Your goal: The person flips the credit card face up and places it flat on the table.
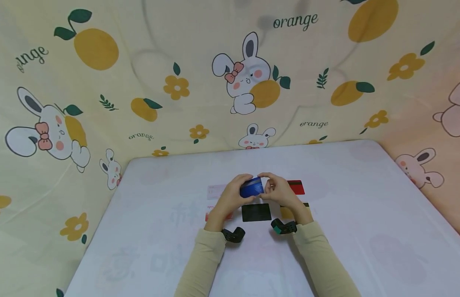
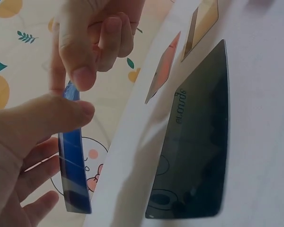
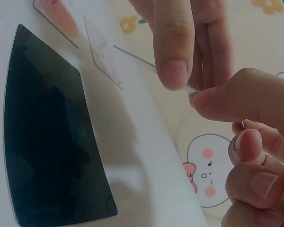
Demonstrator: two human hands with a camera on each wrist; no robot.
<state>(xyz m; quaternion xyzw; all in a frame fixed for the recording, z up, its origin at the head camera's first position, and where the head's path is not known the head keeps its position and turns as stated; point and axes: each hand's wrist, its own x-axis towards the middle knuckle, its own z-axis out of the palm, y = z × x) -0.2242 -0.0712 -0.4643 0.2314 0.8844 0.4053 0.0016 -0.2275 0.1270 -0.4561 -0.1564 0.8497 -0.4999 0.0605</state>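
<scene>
A blue card (image 1: 251, 187) is held up above the table between both hands. My left hand (image 1: 231, 196) grips its left side, thumb on the near edge and fingers along the far edge. At the other end, my right hand (image 1: 281, 192) pinches the card's corner area between thumb and index finger, its other fingers curled. The left wrist view shows the blue card (image 2: 73, 161) nearly edge-on; only a thin edge of it appears in the right wrist view. Below the hands lies a black card (image 1: 256, 213), flat on the table (image 1: 252, 260).
Other cards lie around the black one: a red card (image 1: 298, 187) and a gold card (image 1: 287, 213) on the right, a pale lilac card (image 1: 215, 192) and a pink-and-red card (image 1: 208, 216) on the left. The forearms partly cover some. A patterned cloth (image 1: 200, 49) hangs behind the table.
</scene>
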